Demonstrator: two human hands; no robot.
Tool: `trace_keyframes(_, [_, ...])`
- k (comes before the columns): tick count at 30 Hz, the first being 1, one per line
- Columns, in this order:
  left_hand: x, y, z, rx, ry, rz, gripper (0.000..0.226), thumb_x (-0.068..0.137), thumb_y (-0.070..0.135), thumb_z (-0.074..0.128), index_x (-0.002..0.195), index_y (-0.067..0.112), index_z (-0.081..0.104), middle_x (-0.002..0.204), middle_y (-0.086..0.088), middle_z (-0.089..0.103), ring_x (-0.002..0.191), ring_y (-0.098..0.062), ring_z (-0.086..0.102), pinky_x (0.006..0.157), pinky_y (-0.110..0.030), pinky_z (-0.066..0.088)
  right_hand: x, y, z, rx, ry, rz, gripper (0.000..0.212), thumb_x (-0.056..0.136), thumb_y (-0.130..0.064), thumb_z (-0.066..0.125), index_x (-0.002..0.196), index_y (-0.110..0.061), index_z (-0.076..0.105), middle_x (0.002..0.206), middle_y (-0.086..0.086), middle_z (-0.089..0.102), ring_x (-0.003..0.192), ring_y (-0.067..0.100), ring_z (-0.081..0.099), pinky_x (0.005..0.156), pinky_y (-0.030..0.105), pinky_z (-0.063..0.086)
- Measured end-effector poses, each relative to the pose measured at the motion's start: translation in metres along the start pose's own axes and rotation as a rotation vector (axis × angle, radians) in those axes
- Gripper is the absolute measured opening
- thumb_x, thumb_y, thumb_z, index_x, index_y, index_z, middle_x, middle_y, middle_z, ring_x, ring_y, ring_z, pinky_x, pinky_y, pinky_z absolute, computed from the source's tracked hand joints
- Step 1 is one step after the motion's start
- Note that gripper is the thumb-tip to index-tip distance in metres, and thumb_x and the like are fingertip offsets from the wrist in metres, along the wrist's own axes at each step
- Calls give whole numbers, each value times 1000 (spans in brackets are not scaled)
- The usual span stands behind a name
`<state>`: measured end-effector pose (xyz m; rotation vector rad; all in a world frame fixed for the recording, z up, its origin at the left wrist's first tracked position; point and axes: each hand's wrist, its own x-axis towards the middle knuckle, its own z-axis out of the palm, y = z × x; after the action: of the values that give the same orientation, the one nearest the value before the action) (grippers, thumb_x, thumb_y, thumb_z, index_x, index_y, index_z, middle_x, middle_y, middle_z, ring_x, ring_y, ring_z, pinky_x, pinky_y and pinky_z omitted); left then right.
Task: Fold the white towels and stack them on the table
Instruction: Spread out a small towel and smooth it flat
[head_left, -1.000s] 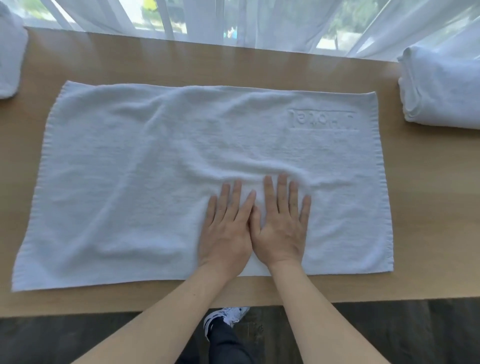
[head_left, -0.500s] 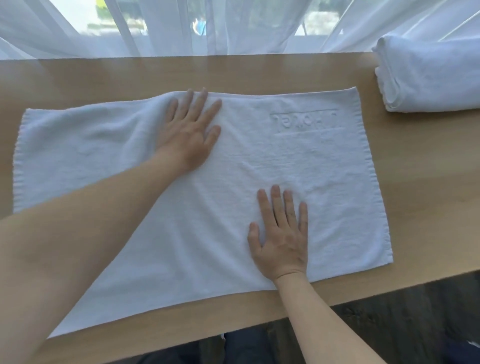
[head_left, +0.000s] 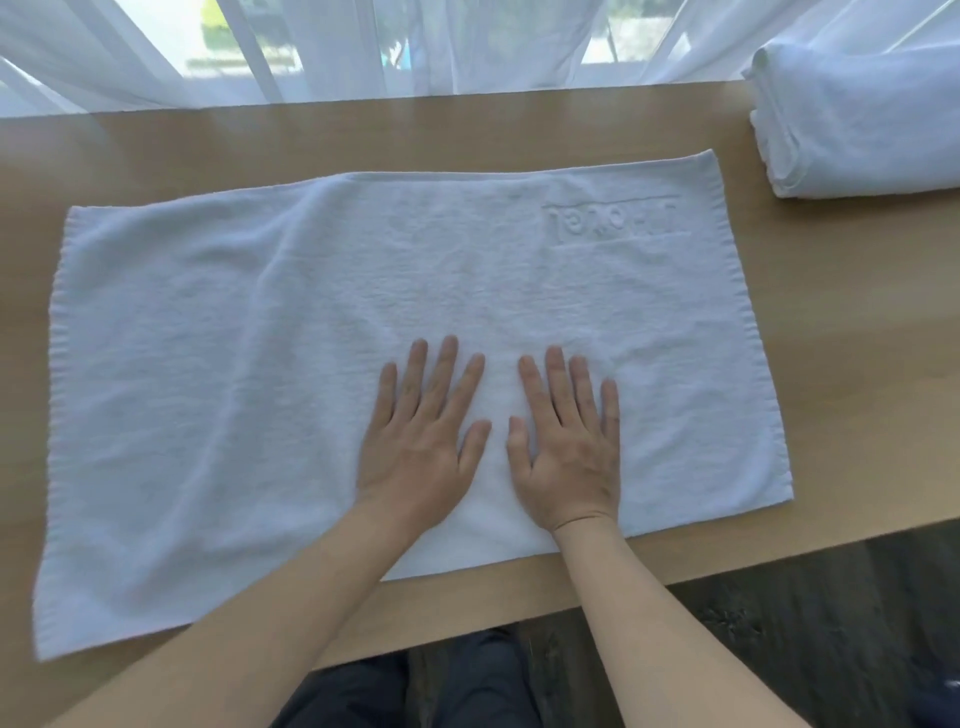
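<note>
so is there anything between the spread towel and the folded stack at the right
Nothing visible. Bare table separates the spread towel from the folded stack. The left hand and right hand rest flat on the towel.

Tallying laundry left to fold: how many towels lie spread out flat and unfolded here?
1: the flat towel spread mid-table under both hands. The folded stack at far right is cut off; its count is unclear.
</note>
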<state>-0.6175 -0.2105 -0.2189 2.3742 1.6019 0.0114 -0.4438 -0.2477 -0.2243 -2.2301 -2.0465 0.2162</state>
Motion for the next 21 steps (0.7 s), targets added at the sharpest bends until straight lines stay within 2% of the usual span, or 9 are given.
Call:
trace_keyframes(4, [-36, -46, -1, 51, 10, -100, 65, 102, 54, 20, 161, 30, 6, 169, 3, -1, 155, -21, -5, 125, -48, 2, -1, 0, 0, -2, -39, 13, 61, 103, -46, 22, 161, -28, 16, 169, -2, 8, 156, 18, 3, 125, 51, 6])
trace_keyframes(10, [-64, -122, -20, 16, 22, -350, 66, 100, 56, 15, 161, 33, 2, 169, 3, -2, 154, -15, -11, 125, -37, -6, -1, -5, -8, -40, -138, 30, 65, 102, -51, 10, 162, -28, 3, 169, -2, -4, 155, 17, -9, 125, 49, 0])
trace_keyframes(13, [-65, -119, -19, 16, 43, -353, 67, 100, 55, 13, 161, 30, 2, 169, 1, -5, 154, -17, -12, 125, -41, -5, 0, -35, -12, -9, -140, 66, 68, 100, -52, 5, 161, -23, 0, 169, 1, -5, 155, 18, -10, 125, 48, -3])
trace_keyframes(17, [-65, -116, -22, -14, 31, -327, 68, 99, 54, 10, 161, 28, 0, 169, -1, -7, 154, -18, -14, 124, -41, -9, -4, -130, -1, 121, -113, -158, 63, 104, -45, 18, 162, -23, 6, 169, 2, 0, 156, 21, -5, 125, 47, -4])
trace_keyframes(21, [-66, -125, -24, -57, 35, -248, 66, 100, 49, 11, 160, 24, 4, 168, -2, -6, 152, -15, -18, 123, -36, -15, -3, -164, 18, 103, -199, -111, 62, 104, -48, 17, 161, -30, -1, 169, -1, -9, 154, 17, -15, 124, 49, -5])
